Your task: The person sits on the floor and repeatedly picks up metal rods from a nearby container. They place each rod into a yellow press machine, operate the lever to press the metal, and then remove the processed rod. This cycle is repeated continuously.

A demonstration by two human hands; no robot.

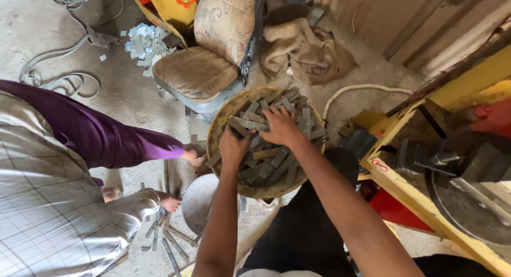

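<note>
This is a rough metalworking workshop. A bare concrete floor [122, 96] is strewn with cut metal strips [167, 239] and a heap of small offcuts [143, 40]. A yellow steel machine frame [420, 202] stands at the right, cables [58, 69] trail about, and a corrugated sheet wall [404, 16] closes the back.

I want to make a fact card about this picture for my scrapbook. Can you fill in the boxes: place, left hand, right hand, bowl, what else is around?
Place: dusty workshop floor
Left hand: gripping grey metal strips in the bowl
Right hand: spread flat on top of the strips
Bowl: round, shallow, worn, heaped with strips
Nearby: padded seat, brown cloth, yellow machine, a second person's purple sleeve
</note>
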